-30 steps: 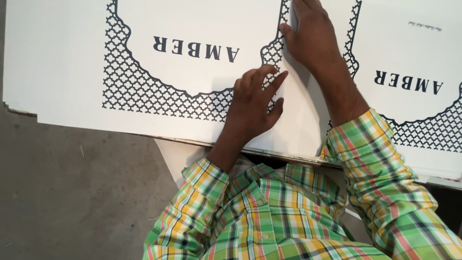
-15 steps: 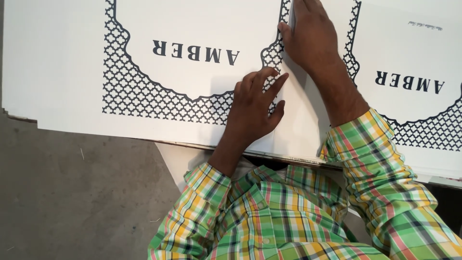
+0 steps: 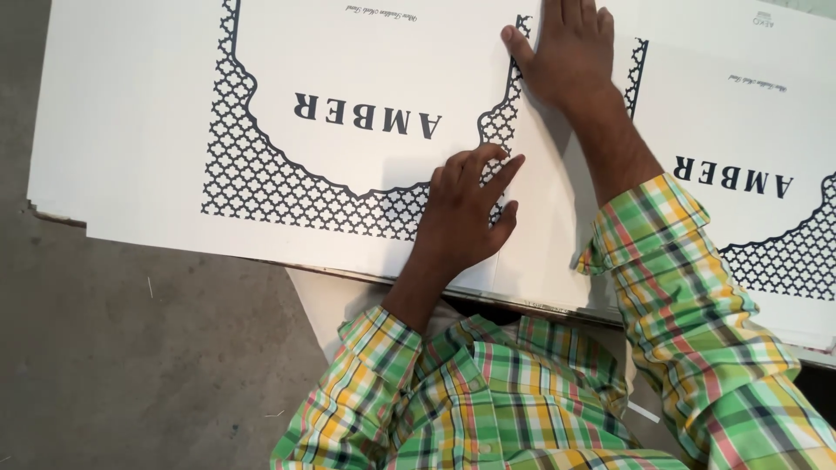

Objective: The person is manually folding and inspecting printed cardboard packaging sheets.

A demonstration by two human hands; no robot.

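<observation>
Head view — both hands, left hand (image 3: pixel 466 213) and right hand (image 3: pixel 570 52), press flat, fingers spread, on white printed cardboard sheet (image 3: pixel 157 130) — grey floor (image 3: pixel 131 365) below.

A large white cardboard sheet (image 3: pixel 157 130), printed with a black lattice border and dark lettering, lies flat over the grey concrete floor (image 3: pixel 131 365). The left hand (image 3: pixel 466 213) presses on it with fingers spread at the lattice edge. The right hand (image 3: pixel 570 52) lies flat farther up, palm down, beside a fold line. Both arms wear green, yellow and red plaid sleeves (image 3: pixel 688 287)
</observation>
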